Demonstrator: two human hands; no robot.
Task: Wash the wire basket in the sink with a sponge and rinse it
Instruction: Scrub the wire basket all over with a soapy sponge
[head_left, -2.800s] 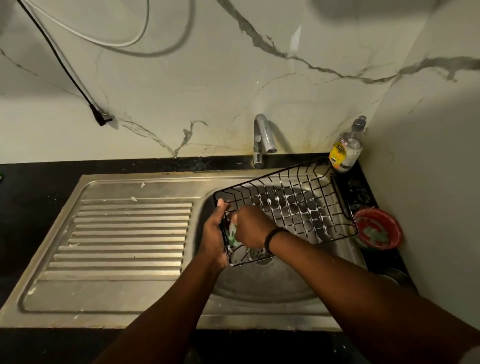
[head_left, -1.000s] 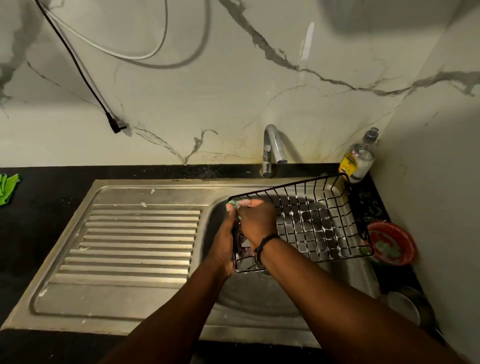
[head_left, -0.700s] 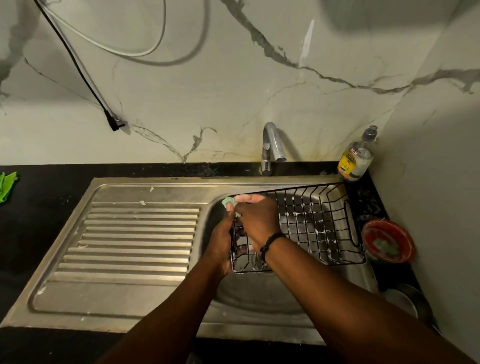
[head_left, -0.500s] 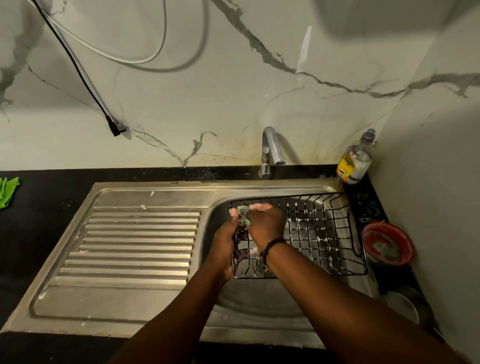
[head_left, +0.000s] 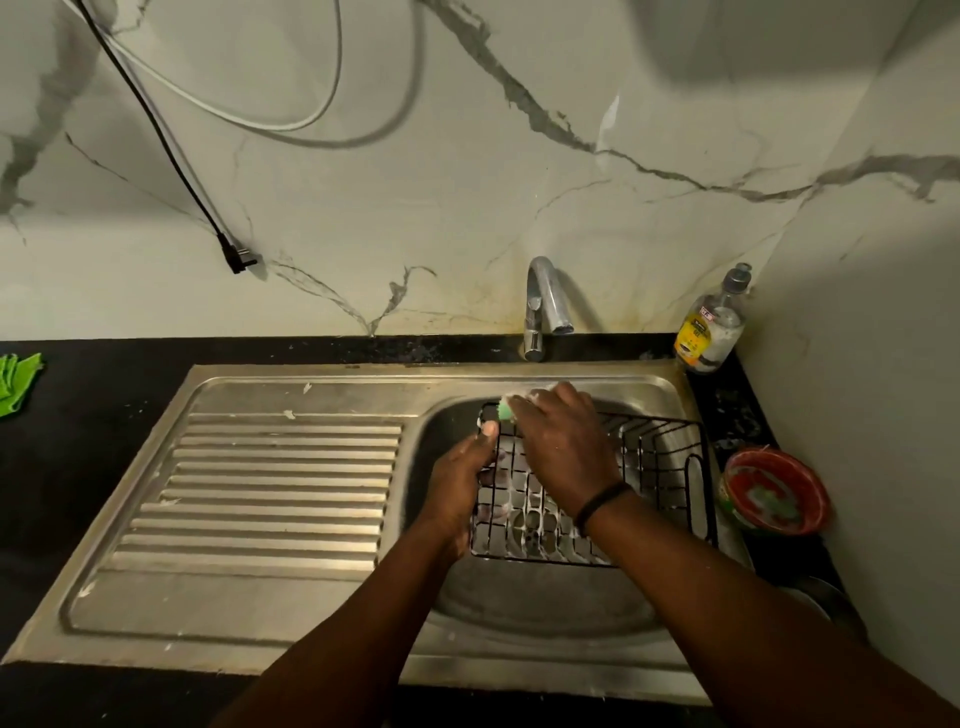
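At the near-left edge of the basket: the left hand (head_left: 460, 480) grips the side wall of the wire basket (head_left: 592, 488), thumb up along the rim, fingers curled round the wires.
Basket position: it sits inside the bowl of the sink (head_left: 291, 384), roughly level, suds clinging to its floor wires.
Just beyond that grip: the right hand (head_left: 563, 441) reaches over the basket to its far-left corner, fingers curled down on a green sponge (head_left: 505, 410), which shows only as a small patch at the fingertips.
Step in hand: I judge this to be scrubbing, working along the far rim; foam is on the wires and no water seems to be running.
Next move calls for: carrying the sponge along the remaining rim and right-hand wall while the left hand steadies the frame, then opening the tap (head_left: 543, 306), which stands just past the scrubbing hand, to rinse.
Right of the grips: a red bowl (head_left: 776, 491) on the counter beside the basket's far end.
Farthest right corner: a pump bottle (head_left: 709, 325) with a yellow label; its print is too small to read.
Far left: a green cloth (head_left: 18, 382), no writing seen.
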